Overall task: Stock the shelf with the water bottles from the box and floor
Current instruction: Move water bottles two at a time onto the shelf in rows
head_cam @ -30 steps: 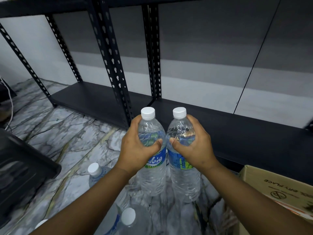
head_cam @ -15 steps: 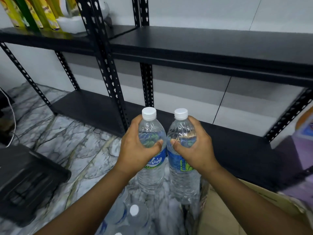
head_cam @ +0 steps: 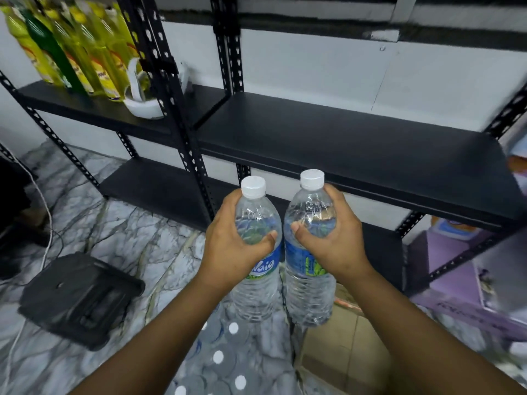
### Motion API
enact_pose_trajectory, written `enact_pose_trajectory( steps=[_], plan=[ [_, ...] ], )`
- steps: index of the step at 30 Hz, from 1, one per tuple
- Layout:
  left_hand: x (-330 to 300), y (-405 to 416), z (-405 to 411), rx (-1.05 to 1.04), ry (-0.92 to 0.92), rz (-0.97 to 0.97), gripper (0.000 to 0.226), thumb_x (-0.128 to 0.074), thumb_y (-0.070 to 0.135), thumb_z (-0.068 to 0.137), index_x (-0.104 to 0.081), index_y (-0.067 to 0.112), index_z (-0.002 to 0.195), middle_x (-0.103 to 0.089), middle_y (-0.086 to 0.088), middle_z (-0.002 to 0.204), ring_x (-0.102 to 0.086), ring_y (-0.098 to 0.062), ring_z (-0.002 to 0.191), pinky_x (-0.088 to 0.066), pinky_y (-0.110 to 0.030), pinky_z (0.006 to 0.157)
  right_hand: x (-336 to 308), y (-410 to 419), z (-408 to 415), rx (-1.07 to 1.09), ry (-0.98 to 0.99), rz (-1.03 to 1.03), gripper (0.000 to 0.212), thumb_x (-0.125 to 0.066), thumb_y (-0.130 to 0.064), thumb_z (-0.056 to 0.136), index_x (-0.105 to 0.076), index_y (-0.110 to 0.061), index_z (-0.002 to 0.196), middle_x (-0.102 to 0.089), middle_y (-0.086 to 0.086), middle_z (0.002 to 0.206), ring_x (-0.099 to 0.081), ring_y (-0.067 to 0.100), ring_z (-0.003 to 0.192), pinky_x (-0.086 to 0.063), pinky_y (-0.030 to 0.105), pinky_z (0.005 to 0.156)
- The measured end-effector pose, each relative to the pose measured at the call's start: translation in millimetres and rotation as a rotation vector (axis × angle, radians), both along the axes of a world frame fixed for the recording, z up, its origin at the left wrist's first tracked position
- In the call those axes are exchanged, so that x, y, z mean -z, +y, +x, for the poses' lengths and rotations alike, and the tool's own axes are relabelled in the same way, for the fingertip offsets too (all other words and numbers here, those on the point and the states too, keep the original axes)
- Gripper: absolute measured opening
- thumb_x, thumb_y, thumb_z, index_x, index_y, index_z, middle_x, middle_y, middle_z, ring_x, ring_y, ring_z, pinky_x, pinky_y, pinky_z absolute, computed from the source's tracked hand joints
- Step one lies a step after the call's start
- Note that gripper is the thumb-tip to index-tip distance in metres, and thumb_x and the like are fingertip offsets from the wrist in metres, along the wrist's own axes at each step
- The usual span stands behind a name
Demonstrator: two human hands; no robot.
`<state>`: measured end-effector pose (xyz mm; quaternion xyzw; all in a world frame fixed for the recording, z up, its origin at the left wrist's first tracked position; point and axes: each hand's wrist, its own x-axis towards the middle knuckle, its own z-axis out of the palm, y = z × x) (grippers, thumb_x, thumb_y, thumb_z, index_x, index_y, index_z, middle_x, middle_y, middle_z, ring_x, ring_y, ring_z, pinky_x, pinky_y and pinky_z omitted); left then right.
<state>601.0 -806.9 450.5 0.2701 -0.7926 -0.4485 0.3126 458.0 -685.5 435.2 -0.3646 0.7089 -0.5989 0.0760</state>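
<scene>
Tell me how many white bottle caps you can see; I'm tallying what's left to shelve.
6: one on the clear plastic water bottle gripped by the left hand, one on the right hand's bottle, four on floor bottles below. Others may be hidden.

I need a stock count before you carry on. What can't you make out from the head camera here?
- Bottles on the floor: blurred, partly behind the arms; count unclear.
- Cardboard box: contents hidden by the right forearm, cut by the lower edge.
- Purple packs: motion-blurred, print unreadable.
- Yellow bottles: tops cut off by the upper edge.
</scene>
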Motion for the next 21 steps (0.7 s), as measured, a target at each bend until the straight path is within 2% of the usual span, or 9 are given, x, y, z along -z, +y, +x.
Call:
enact_pose_trajectory(
  steps=[2, 6, 10, 16, 18, 21],
  plan=[
    [-28, 9, 2, -0.012, -0.005, 0.002, 0.071, -0.083, 0.025, 0.069, -0.039, 0.049, 0.120, -0.059, 0.016, 0.114, -0.059, 0.008, 0.101, -0.048, -0.010, 0.081, -30, 9, 4, 0.022, 0.001, -0.001, 0.073, -0.074, -0.047, 0.065, -0.043, -0.037, 0.129, -0.061, -0.001, 0.119, -0.063, 0.010, 0.106, -0.055, 0.034, 0.090],
    [-78, 30, 9, -0.036, -0.011, 0.016, 0.072, -0.077, 0.036, 0.064, -0.038, 0.049, 0.123, -0.059, 0.010, 0.117, -0.060, -0.003, 0.104, -0.053, -0.028, 0.088, -84, 28, 14, 0.053, 0.002, 0.003, 0.073, -0.074, -0.047, 0.065, -0.043, -0.037, 0.130, -0.061, 0.000, 0.121, -0.063, 0.013, 0.108, -0.054, 0.037, 0.091],
    [-118, 47, 18, -0.034, -0.034, -0.003, 0.076, -0.083, 0.029, 0.068, -0.038, 0.046, 0.127, -0.059, 0.009, 0.119, -0.060, -0.010, 0.107, -0.053, -0.036, 0.090, -126, 48, 25, 0.067, 0.004, 0.036, 0.079, -0.075, -0.049, 0.065, -0.043, -0.032, 0.136, -0.058, 0.000, 0.126, -0.061, 0.016, 0.111, -0.053, 0.043, 0.091],
    [-167, 68, 34, 0.008, -0.035, -0.011, 0.073, -0.083, 0.024, 0.069, -0.038, 0.047, 0.122, -0.059, 0.012, 0.114, -0.059, -0.003, 0.101, -0.047, -0.017, 0.081, -175, 82, 49, 0.108, 0.006, 0.011, 0.076, -0.074, -0.049, 0.066, -0.043, -0.035, 0.133, -0.059, 0.000, 0.125, -0.061, 0.014, 0.110, -0.054, 0.042, 0.092],
    [-181, 75, 39, 0.033, -0.029, -0.005, 0.071, -0.083, 0.023, 0.069, -0.038, 0.054, 0.115, -0.058, 0.018, 0.109, -0.058, 0.004, 0.098, -0.043, -0.009, 0.077, -188, 93, 56, 0.124, 0.019, -0.006, 0.073, -0.075, -0.048, 0.066, -0.044, -0.038, 0.131, -0.060, 0.001, 0.123, -0.063, 0.014, 0.108, -0.054, 0.042, 0.091],
    [-200, 83, 43, 0.081, -0.018, 0.005, 0.074, -0.083, 0.022, 0.070, -0.036, 0.062, 0.111, -0.057, 0.023, 0.107, -0.056, 0.013, 0.096, -0.046, -0.011, 0.076, -208, 110, 66, 0.158, 0.037, -0.032, 0.067, -0.075, -0.046, 0.066, -0.044, -0.048, 0.125, -0.061, 0.000, 0.121, -0.063, 0.011, 0.106, -0.055, 0.034, 0.089]
  ],
)
